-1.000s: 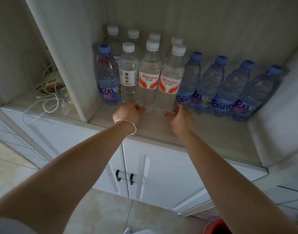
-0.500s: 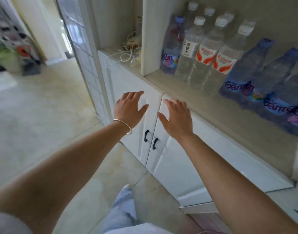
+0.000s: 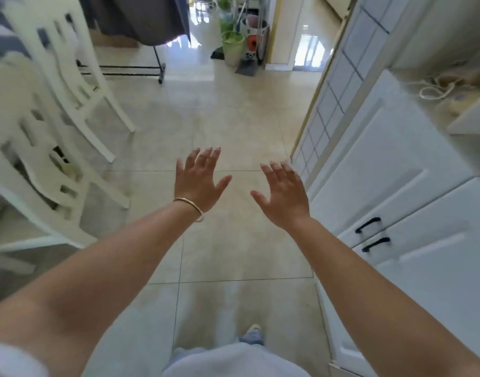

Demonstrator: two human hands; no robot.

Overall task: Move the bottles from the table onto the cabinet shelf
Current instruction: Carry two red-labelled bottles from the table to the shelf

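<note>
At the far left you have two white chairs (image 3: 56, 110), blurred, standing on the tiled floor (image 3: 233, 118). Behind them a dark cloth hangs from a black rack (image 3: 130, 67), and farther back a green bin (image 3: 232, 47) stands by a doorway. Your left hand (image 3: 199, 180) floats over the floor with fingers straight and spread, holding nothing; a thin bracelet (image 3: 191, 206) circles that wrist. Your right hand (image 3: 283, 195) is just beside it, apart from it, likewise spread and empty. To the right you see the white cabinet (image 3: 391, 170) with its two black door handles (image 3: 372, 234). At the upper right a coiled white cord (image 3: 437, 87) lies on the cabinet shelf (image 3: 456, 104). No bottles are in view here, so you cannot tell where they are.
</note>
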